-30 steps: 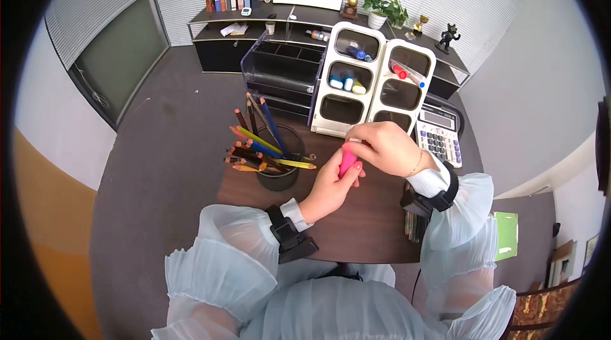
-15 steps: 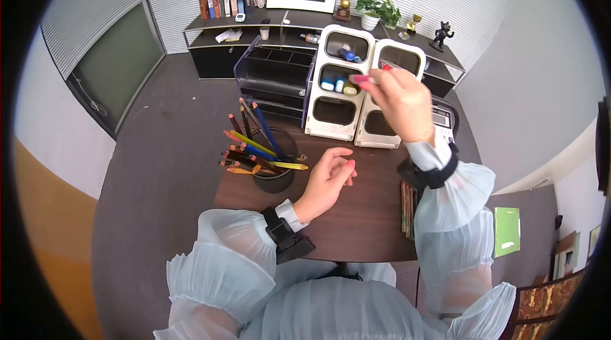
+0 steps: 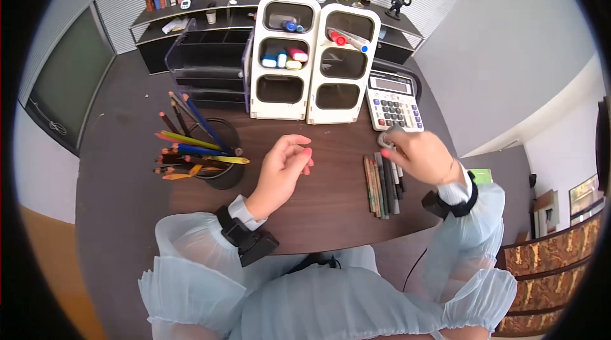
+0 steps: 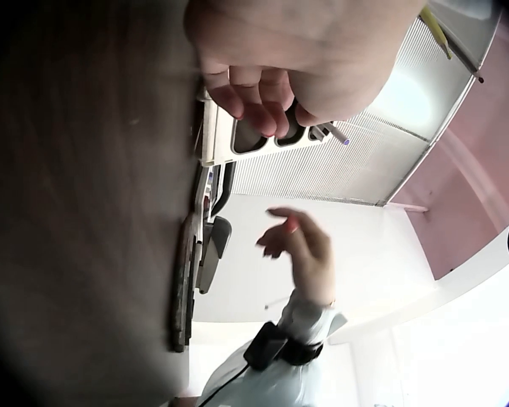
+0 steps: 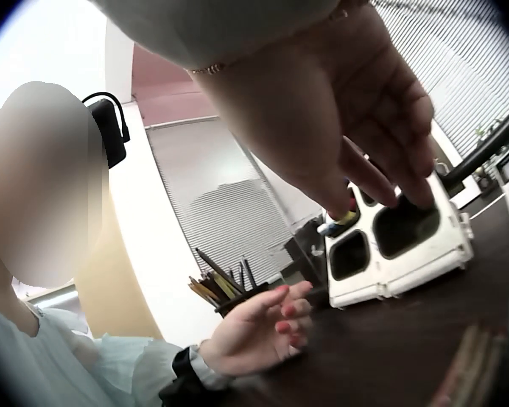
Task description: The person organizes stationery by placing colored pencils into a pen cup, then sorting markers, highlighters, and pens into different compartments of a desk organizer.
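Observation:
My right hand point(image 3: 421, 154) is above the right part of the desk, its fingers loosely bent and holding nothing. Under its fingertips in the head view lies a small grey object point(image 3: 386, 139), partly hidden by the hand. Just below is a row of pencils and dark pens point(image 3: 383, 186). The left hand point(image 3: 280, 171) hovers over the middle of the desk with relaxed fingers and an unfilled grasp. A pink highlighter point(image 3: 296, 54) lies in the middle compartment of the white organizer's left column point(image 3: 282, 114), among blue, white and yellow-ended ones.
A black mesh cup point(image 3: 224, 178) full of coloured pencils stands on the left. The organizer's right column point(image 3: 334, 115) holds red and blue markers. Beside it are a calculator point(image 3: 393, 106) and, at left, a clear-sided black tray rack point(image 3: 210, 76).
The pink highlighter left the hands and is now in the organizer. My right hand moved from the organizer down to the right; the left stayed low with relaxed fingers. The head view turned right.

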